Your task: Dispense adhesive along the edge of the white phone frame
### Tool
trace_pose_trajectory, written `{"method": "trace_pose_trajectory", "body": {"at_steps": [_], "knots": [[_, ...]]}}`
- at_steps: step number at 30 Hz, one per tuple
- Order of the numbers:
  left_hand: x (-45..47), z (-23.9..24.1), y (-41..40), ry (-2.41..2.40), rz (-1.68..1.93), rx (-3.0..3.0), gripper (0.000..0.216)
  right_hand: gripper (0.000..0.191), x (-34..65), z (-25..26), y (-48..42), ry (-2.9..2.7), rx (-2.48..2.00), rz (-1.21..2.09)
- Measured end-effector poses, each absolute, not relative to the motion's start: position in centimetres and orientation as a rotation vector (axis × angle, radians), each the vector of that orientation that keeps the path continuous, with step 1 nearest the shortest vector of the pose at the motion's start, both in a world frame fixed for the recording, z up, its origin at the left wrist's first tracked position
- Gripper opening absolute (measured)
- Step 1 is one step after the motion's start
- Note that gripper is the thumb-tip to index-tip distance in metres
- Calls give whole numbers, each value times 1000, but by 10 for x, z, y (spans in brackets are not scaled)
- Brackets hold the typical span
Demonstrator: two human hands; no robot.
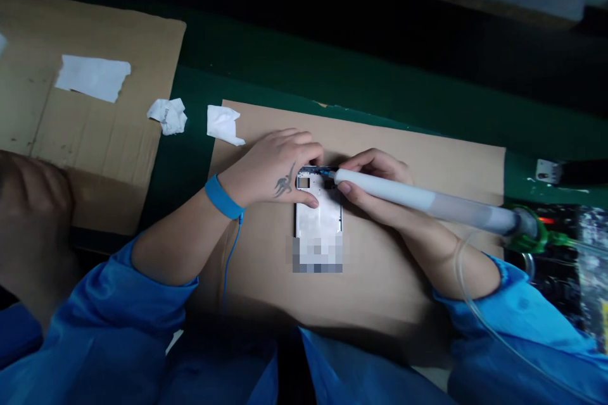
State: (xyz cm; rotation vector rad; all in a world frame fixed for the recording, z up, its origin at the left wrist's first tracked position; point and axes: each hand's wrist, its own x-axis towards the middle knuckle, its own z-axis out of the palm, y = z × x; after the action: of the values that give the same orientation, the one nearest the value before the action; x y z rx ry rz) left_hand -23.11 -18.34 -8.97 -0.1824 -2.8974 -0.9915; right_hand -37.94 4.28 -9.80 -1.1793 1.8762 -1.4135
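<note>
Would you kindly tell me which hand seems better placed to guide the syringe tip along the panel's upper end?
Probably the right hand: it holds the syringe, its tip near the upper end of the panel. The left hand holds the panel, thumb across it.

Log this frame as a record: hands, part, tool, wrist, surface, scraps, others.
left_hand: left hand gripping the flat metal frame, thumb across its face
right_hand: right hand holding the white syringe
tool_tip: near frame's upper end; contact unclear
part_lower_end: pixelated
left_wrist: blue strap with cord
surface: cardboard sheet under frame
scraps: crumpled white paper, left of sheet
others: another person's hand, far left, blurred
</note>
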Motion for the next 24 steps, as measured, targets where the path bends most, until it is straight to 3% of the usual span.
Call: {"method": "trace_pose_trajectory", "body": {"at_steps": [6,13,24], "knots": [[-231,-89,-183,-2897,-1001,-177,58,37,-378,-96,42,1871,-1175,-1378],[-231,-91,-183,-2894,-1007,-176,59,26,-376,-96,41,1847,-1232,-1407],[-232,-88,-182,-2920,-990,-149,61,32,-378,-94,42,1858,-1210,-1371]]}}
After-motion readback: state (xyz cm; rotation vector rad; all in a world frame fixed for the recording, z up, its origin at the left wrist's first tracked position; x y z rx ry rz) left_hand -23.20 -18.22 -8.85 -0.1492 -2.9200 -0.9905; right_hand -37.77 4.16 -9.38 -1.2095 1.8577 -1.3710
